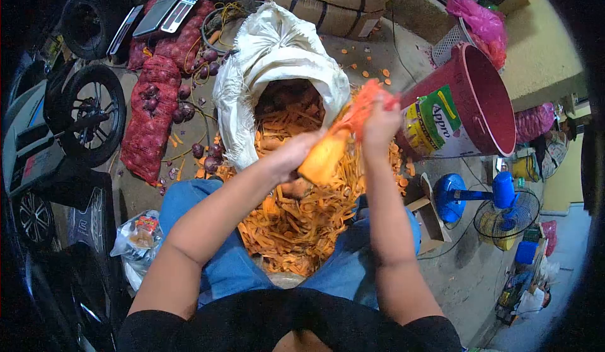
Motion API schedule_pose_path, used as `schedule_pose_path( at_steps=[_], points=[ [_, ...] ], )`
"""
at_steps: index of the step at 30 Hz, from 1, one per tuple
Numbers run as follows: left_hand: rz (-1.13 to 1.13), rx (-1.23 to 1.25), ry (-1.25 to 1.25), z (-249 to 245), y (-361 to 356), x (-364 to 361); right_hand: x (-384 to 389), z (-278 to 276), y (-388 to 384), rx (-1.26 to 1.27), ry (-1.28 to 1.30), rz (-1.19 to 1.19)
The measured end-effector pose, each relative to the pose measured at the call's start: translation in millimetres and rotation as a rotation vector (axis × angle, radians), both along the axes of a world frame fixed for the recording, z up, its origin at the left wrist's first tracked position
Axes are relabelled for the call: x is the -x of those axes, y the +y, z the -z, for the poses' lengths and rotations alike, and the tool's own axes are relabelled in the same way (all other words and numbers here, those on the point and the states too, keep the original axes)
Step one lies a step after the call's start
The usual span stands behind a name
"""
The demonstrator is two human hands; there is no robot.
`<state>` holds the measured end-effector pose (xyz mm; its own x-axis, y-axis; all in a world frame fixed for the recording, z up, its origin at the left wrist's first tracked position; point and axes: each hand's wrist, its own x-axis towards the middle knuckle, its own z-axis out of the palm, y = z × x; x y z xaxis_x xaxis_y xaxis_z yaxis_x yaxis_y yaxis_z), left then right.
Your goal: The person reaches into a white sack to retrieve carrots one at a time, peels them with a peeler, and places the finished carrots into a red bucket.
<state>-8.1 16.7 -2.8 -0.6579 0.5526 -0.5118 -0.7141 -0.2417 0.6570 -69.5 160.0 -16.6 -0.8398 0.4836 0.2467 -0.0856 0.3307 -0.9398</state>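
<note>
My left hand is closed around a thick orange carrot, held tilted above a heap of orange peelings between my knees. Right beside it, my right hand is closed, its fingers smeared by motion. A blurred red-orange thing shows at that hand, against the upper end of the carrot; its kind cannot be made out. Just beyond the hands lies a white woven sack, its mouth facing me with more peelings inside.
A red bucket leans at the right, near a blue fan. Net bags of red onions lie at the left beside a motorbike wheel. Scales rest on the onions. Carrot slices dot the floor.
</note>
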Motion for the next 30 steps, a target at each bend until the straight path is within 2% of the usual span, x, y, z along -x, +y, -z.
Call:
schedule_pose_path(
  at_steps=[1, 2, 3, 4, 6, 7, 9, 10, 13, 16, 18, 19, 20, 21, 23, 24, 25, 26, 27, 29, 30],
  points=[
    [0.002, -0.028, -0.018, 0, 3, -6, 14, -1, 22, -0.06, -0.098, 0.105],
    [0.049, -0.019, 0.089, 1, 5, -11, 34, 24, 53, -0.169, -0.059, 0.211],
    [0.099, -0.008, 0.193, 0, 4, -14, 37, 26, 58, -0.274, -0.025, 0.319],
    [0.105, -0.004, 0.189, -4, 1, -14, 36, 31, 60, -0.27, -0.03, 0.324],
    [-0.066, -0.136, -0.087, -16, -6, -8, 34, 17, 58, 0.347, -0.065, 0.222],
    [-0.071, -0.14, -0.085, -13, -8, -5, 25, -1, 43, 0.343, -0.064, 0.217],
    [-0.226, -0.27, -0.136, 1, -10, 1, -2, -27, -1, 0.449, 0.001, -0.098],
    [-0.225, -0.377, -0.122, 14, -10, 5, -12, -25, -16, 0.34, 0.041, -0.165],
    [-0.327, -0.334, -0.132, 22, -5, 8, -38, -18, -42, 0.063, 0.134, -0.383],
    [-0.327, -0.231, -0.117, 16, -1, 4, -36, -16, -41, 0.0, 0.1, -0.335],
    [-0.308, -0.193, -0.094, 12, -1, 4, -27, -11, -34, 0.071, 0.107, -0.303],
    [-0.21, -0.137, -0.092, 11, -3, 3, -21, -6, -27, 0.138, 0.11, -0.272],
    [-0.112, -0.081, -0.09, 10, -4, 1, -6, -2, -13, 0.101, 0.108, -0.15],
    [-0.111, -0.08, -0.089, 5, -5, -1, 9, 2, 3, 0.067, 0.108, -0.028],
    [0.045, -0.055, -0.008, -6, -6, -8, 19, 6, 29, -0.025, -0.098, 0.088],
    [0.058, -0.065, -0.017, -7, -6, -8, 20, 5, 31, -0.022, -0.097, 0.092],
    [0.062, -0.065, -0.015, -8, -5, -7, 21, 4, 33, 0.127, -0.073, 0.086],
    [-0.047, -0.074, -0.054, -8, -4, -5, 21, 2, 34, 0.274, -0.05, 0.078],
    [-0.158, -0.085, -0.093, -9, -3, -2, 17, -6, 27, 0.271, -0.049, 0.075],
    [-0.156, -0.069, -0.071, 10, -5, 6, -6, -26, -4, 0.521, 0.068, -0.178],
    [-0.191, -0.157, -0.096, 12, -5, 7, -16, -28, -16, 0.351, 0.106, -0.225]
  ],
)
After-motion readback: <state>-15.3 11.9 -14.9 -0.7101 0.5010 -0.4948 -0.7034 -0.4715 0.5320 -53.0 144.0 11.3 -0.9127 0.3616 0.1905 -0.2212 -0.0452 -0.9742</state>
